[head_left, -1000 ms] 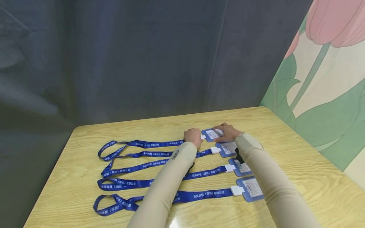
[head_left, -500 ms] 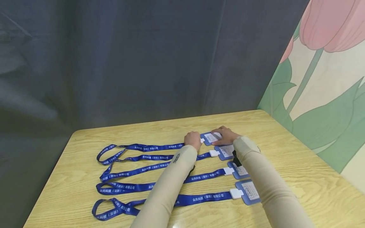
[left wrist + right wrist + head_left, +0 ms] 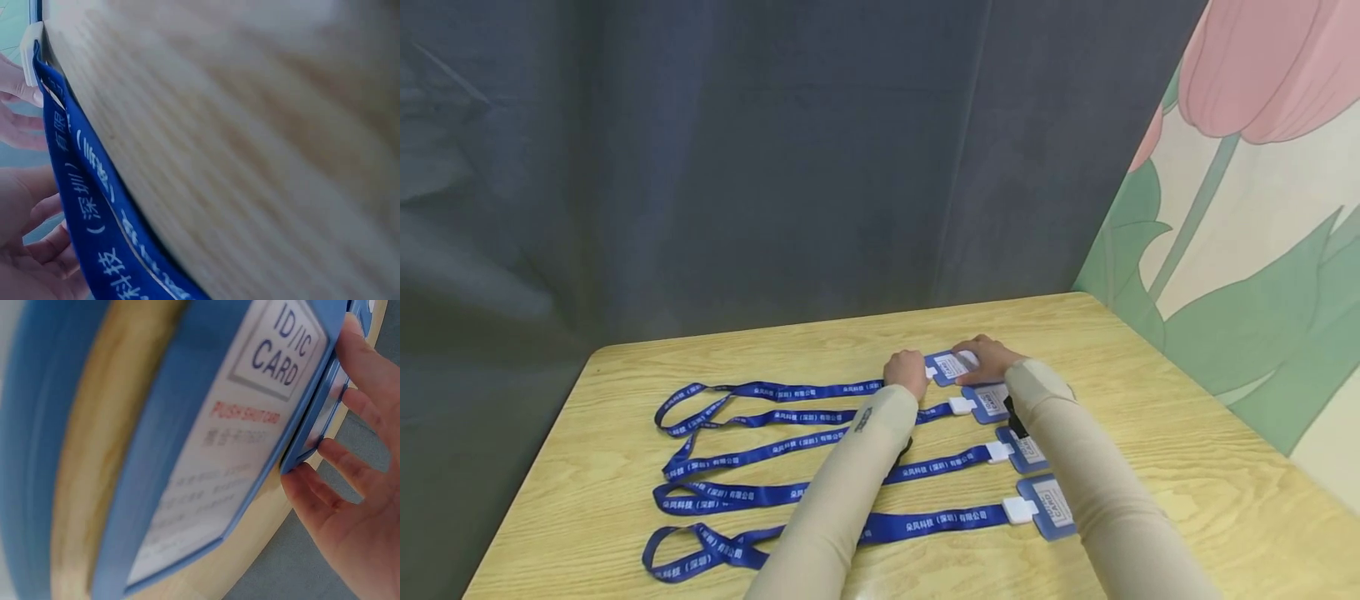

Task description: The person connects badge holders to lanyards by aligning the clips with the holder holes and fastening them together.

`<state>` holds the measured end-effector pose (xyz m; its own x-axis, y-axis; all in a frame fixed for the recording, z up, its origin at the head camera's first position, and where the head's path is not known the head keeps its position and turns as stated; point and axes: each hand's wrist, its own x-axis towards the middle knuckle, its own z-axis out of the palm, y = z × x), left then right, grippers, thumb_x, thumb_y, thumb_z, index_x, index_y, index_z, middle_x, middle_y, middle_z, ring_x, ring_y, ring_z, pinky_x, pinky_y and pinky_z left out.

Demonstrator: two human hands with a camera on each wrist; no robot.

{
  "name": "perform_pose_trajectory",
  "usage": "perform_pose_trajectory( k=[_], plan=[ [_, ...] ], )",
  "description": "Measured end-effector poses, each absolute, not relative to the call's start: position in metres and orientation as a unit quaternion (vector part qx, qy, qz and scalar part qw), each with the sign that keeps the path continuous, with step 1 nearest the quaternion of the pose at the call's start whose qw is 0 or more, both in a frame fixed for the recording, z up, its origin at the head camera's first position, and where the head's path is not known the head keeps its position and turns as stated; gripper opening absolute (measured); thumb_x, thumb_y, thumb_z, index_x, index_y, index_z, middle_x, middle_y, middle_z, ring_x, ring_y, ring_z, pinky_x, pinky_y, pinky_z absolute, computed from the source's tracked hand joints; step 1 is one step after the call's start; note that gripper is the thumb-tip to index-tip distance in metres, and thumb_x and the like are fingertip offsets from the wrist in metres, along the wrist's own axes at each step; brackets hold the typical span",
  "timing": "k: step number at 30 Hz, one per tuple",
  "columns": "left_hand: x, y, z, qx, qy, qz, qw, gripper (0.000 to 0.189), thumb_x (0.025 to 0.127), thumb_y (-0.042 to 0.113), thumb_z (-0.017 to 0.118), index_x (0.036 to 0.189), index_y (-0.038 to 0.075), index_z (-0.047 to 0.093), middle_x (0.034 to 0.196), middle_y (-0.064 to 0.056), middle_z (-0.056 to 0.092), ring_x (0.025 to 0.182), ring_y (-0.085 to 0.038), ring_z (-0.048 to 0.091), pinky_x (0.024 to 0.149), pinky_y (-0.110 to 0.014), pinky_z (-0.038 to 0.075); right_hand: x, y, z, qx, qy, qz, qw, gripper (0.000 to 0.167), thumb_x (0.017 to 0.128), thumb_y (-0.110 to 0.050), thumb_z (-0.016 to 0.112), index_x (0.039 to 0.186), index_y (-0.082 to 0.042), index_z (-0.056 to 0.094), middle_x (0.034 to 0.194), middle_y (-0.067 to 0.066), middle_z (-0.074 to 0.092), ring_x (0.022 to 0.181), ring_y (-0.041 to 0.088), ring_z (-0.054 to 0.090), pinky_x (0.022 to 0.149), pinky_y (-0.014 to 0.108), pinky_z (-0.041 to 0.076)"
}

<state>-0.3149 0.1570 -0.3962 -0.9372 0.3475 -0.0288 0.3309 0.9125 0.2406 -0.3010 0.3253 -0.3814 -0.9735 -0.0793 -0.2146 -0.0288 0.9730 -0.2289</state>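
Several blue lanyards with white lettering lie in rows across the table, each ending at the right in a white clip and a blue card holder. At the farthest lanyard (image 3: 786, 391), my left hand (image 3: 906, 372) grips the ribbon close to its white clip (image 3: 30, 53), fingers curled. The head view hides part of the ribbon under that hand. My right hand (image 3: 992, 360) holds the farthest card holder (image 3: 949, 368) by its edges, thumb on one side and fingers on the other. In the right wrist view a nearer card holder (image 3: 231, 444) labelled "ID/IC CARD" fills the middle.
Toward me lie more card holders (image 3: 1054, 507), partly under my right forearm, and more ribbon (image 3: 925, 527) crossed by my left forearm. The wooden table (image 3: 580, 467) ends at a dark curtain (image 3: 775, 167) behind, with a tulip-painted wall (image 3: 1247, 275) at the right.
The head view has shifted slightly, so everything sits a little lower in it. Both hands keep the same hold on the farthest lanyard and its card holder.
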Motion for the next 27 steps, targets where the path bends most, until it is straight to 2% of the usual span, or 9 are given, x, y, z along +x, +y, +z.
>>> perform_pose_trajectory(
  k=[5,7,11,13,15,21,24,27],
  plan=[
    [-0.321,0.151,-0.402,0.192,0.969,0.144,0.054,0.026,0.089,0.023,0.063,0.109,0.008,0.067,0.109,-0.006,0.065,0.101,-0.019,0.061,0.081,-0.033,0.054,-0.310,0.327,-0.383,-0.025,0.987,-0.110,0.112,0.064,0.082,-0.036,0.070,0.136,-0.012,0.046,0.134,0.027,0.043,0.121,0.045,0.045,0.102,0.057,0.036],
    [-0.323,0.145,-0.403,0.212,0.964,0.149,0.066,0.032,0.089,0.025,0.062,0.117,0.008,0.064,0.116,-0.008,0.060,0.107,-0.021,0.058,0.088,-0.035,0.052,-0.315,0.327,-0.384,-0.022,0.987,-0.110,0.113,0.064,0.082,-0.035,0.070,0.136,-0.012,0.045,0.133,0.027,0.044,0.121,0.044,0.045,0.103,0.056,0.036],
    [-0.324,0.128,-0.398,0.239,0.954,0.147,0.104,0.058,0.089,0.035,0.060,0.140,0.012,0.042,0.138,-0.011,0.046,0.127,-0.026,0.045,0.104,-0.043,0.041,-0.322,0.332,-0.386,-0.009,0.988,-0.100,0.115,0.063,0.083,-0.033,0.068,0.137,-0.010,0.043,0.134,0.027,0.044,0.123,0.044,0.044,0.105,0.054,0.035],
    [-0.319,0.119,-0.391,0.242,0.951,0.145,0.127,0.067,0.090,0.038,0.058,0.146,0.014,0.030,0.146,-0.011,0.038,0.135,-0.027,0.038,0.110,-0.046,0.033,-0.322,0.338,-0.387,-0.002,0.989,-0.092,0.115,0.063,0.086,-0.031,0.066,0.139,-0.008,0.041,0.135,0.029,0.043,0.125,0.045,0.042,0.106,0.055,0.033],
    [-0.314,0.110,-0.383,0.246,0.949,0.133,0.145,0.071,0.090,0.041,0.056,0.148,0.015,0.025,0.150,-0.012,0.033,0.138,-0.029,0.033,0.114,-0.050,0.025,-0.321,0.343,-0.388,0.005,0.989,-0.089,0.118,0.063,0.088,-0.030,0.063,0.141,-0.005,0.037,0.138,0.031,0.040,0.128,0.046,0.039,0.107,0.055,0.032],
    [-0.306,0.078,-0.375,0.264,0.942,0.111,0.177,0.075,0.090,0.053,0.050,0.149,0.018,0.020,0.156,-0.012,0.018,0.145,-0.032,0.014,0.116,-0.057,0.007,-0.310,0.353,-0.384,0.020,0.990,-0.087,0.106,0.067,0.092,-0.032,0.056,0.145,-0.004,0.026,0.146,0.033,0.023,0.130,0.053,0.030,0.104,0.063,0.030],
    [-0.305,0.059,-0.373,0.283,0.937,0.109,0.176,0.077,0.089,0.055,0.049,0.150,0.018,0.019,0.158,-0.012,0.012,0.146,-0.034,0.008,0.115,-0.058,0.004,-0.298,0.351,-0.364,0.002,0.991,-0.085,0.104,0.066,0.092,-0.034,0.055,0.144,-0.003,0.029,0.147,0.033,0.022,0.130,0.054,0.029,0.102,0.065,0.030],
    [-0.298,0.037,-0.369,0.307,0.931,0.103,0.169,0.076,0.089,0.054,0.051,0.149,0.018,0.022,0.157,-0.013,0.012,0.146,-0.036,0.008,0.115,-0.059,0.005,-0.280,0.346,-0.336,-0.038,0.989,-0.088,0.113,0.062,0.093,-0.036,0.055,0.141,-0.001,0.035,0.145,0.032,0.025,0.130,0.052,0.030,0.103,0.063,0.030]
  ],
)
